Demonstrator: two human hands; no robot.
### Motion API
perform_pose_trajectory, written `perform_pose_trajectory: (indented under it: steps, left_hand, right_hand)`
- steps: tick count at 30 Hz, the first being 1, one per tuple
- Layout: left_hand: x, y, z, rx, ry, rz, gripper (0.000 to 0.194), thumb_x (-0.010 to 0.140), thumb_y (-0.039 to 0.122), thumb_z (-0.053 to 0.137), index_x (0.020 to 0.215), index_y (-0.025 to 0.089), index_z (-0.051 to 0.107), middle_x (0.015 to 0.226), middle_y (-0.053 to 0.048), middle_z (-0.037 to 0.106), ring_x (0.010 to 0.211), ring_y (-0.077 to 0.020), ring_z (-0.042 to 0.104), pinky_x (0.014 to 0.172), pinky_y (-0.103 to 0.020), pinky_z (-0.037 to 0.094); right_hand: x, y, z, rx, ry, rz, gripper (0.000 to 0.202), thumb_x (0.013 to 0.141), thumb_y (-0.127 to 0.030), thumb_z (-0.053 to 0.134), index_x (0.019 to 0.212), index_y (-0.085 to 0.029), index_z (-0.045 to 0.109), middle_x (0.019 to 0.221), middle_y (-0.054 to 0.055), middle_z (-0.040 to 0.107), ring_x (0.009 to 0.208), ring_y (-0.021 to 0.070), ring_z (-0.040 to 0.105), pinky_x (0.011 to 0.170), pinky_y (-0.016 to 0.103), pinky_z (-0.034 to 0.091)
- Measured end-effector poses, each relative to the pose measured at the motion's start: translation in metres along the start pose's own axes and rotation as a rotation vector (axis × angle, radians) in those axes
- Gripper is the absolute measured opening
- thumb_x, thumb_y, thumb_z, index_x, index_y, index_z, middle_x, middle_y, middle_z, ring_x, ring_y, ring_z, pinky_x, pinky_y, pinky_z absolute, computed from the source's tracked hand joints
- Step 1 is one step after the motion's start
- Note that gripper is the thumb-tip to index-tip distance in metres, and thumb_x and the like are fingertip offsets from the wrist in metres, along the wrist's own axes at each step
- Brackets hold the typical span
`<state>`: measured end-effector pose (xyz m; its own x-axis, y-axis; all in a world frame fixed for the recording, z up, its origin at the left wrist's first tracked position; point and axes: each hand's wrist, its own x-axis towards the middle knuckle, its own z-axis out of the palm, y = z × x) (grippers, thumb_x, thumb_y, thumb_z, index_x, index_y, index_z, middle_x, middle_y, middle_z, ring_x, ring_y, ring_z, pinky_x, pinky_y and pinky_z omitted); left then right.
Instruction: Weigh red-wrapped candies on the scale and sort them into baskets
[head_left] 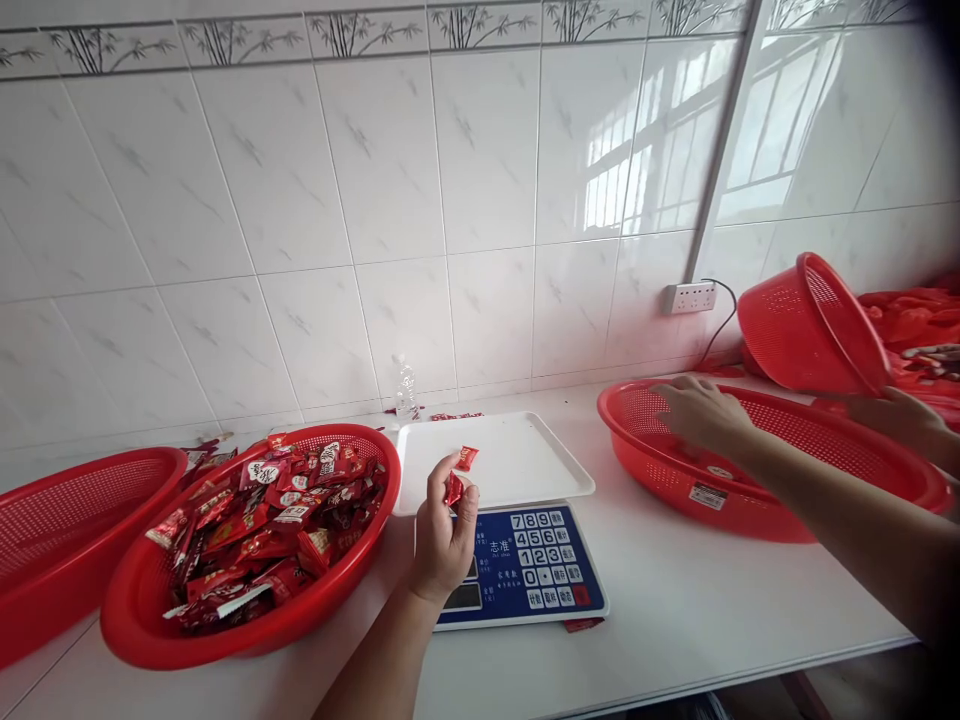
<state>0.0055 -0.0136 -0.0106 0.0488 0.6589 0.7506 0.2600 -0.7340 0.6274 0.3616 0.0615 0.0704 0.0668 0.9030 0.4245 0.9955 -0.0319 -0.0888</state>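
A red-wrapped sweet (454, 489) is held by the half-curled fingers (436, 485) of the left hand (445, 540); a second sweet (466, 458) is seen just beyond their tips, against the white tray (532, 455) of the scale (525, 580). The heaped basket (172, 645) is placed to their left on the surface (675, 600), backed by a tiled wall (390, 200).

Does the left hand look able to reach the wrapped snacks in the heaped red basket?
Probably yes: the heaped red basket stands close beside the left hand, and its open top leaves the wrapped snacks exposed. The small red packet the hand holds might hinder the grip.
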Motion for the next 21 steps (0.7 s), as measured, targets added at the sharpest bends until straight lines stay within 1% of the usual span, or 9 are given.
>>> perform_pose_trajectory:
  steps: [1,3,7,10,12,14,16,18,21]
  left_hand:
    - [0.000,0.000,0.000,0.004,-0.005,0.004,0.035,0.095,0.027,0.039,0.129,0.020,0.037,0.078,-0.001,0.059,0.064,-0.0118,0.056,0.064,-0.026,0.048]
    - [0.000,0.000,0.000,0.012,-0.014,0.014,0.035,0.095,0.026,0.039,0.129,0.021,0.036,0.077,-0.001,0.058,0.064,-0.0114,0.055,0.064,-0.026,0.048]
    - [0.000,0.002,-0.001,0.032,-0.002,0.015,0.033,0.095,0.025,0.039,0.128,0.020,0.037,0.078,-0.002,0.059,0.065,-0.0119,0.056,0.066,-0.027,0.049]
    - [0.001,0.003,-0.001,0.039,0.001,0.000,0.033,0.096,0.026,0.038,0.128,0.019,0.036,0.078,-0.003,0.059,0.068,-0.0131,0.058,0.068,-0.028,0.050]
    - [0.001,0.004,-0.001,0.037,-0.001,-0.022,0.033,0.096,0.027,0.038,0.128,0.019,0.036,0.079,-0.003,0.060,0.068,-0.0132,0.058,0.068,-0.028,0.050]
    - [0.001,0.004,-0.001,0.036,0.003,-0.036,0.034,0.096,0.029,0.038,0.128,0.019,0.036,0.079,-0.003,0.059,0.068,-0.0132,0.057,0.068,-0.028,0.050]
    - [0.001,0.003,-0.001,0.042,0.006,-0.040,0.034,0.095,0.030,0.038,0.127,0.019,0.037,0.078,-0.003,0.059,0.069,-0.0136,0.057,0.068,-0.028,0.050]
    - [0.001,0.003,-0.001,0.041,-0.003,-0.033,0.034,0.095,0.030,0.037,0.127,0.018,0.038,0.077,-0.002,0.059,0.068,-0.0139,0.057,0.067,-0.028,0.049]
    - [0.001,0.004,-0.001,0.033,-0.022,-0.015,0.035,0.095,0.030,0.037,0.128,0.018,0.037,0.079,-0.003,0.059,0.069,-0.0143,0.057,0.068,-0.028,0.049]
  right_hand:
    - [0.000,-0.007,0.004,0.012,-0.013,-0.041,0.033,0.080,-0.019,0.052,0.111,-0.011,0.062,0.122,0.028,0.053,0.115,0.0473,0.046,0.082,0.057,0.043]
    - [0.000,-0.032,0.013,0.058,-0.054,-0.169,0.033,0.084,-0.024,0.049,0.114,-0.014,0.062,0.124,0.021,0.056,0.116,0.0386,0.049,0.090,0.051,0.043]
    - [-0.005,-0.109,0.030,0.159,-0.134,-0.463,0.036,0.089,-0.028,0.047,0.121,-0.021,0.059,0.134,0.011,0.052,0.125,0.0269,0.045,0.101,0.043,0.039]
    - [-0.012,-0.164,0.038,0.230,-0.194,-0.665,0.038,0.090,-0.026,0.047,0.127,-0.029,0.055,0.140,0.003,0.047,0.131,0.0221,0.038,0.105,0.041,0.035]
    - [-0.016,-0.190,0.042,0.259,-0.255,-0.792,0.042,0.089,-0.020,0.046,0.130,-0.030,0.052,0.142,0.002,0.045,0.134,0.0223,0.032,0.106,0.042,0.033]
    - [-0.017,-0.207,0.046,0.270,-0.308,-0.882,0.041,0.086,-0.015,0.049,0.124,-0.028,0.057,0.138,0.003,0.050,0.133,0.0242,0.035,0.104,0.042,0.035]
    - [-0.017,-0.216,0.050,0.272,-0.332,-0.916,0.031,0.083,-0.015,0.054,0.110,-0.026,0.065,0.125,0.004,0.060,0.122,0.0242,0.047,0.097,0.038,0.041]
    - [-0.016,-0.218,0.054,0.271,-0.325,-0.897,0.020,0.083,-0.016,0.054,0.095,-0.024,0.068,0.106,0.006,0.066,0.103,0.0226,0.058,0.086,0.035,0.047]
    - [-0.016,-0.210,0.057,0.251,-0.283,-0.813,0.020,0.086,-0.018,0.046,0.089,-0.021,0.066,0.090,0.009,0.065,0.086,0.0230,0.060,0.073,0.035,0.047]
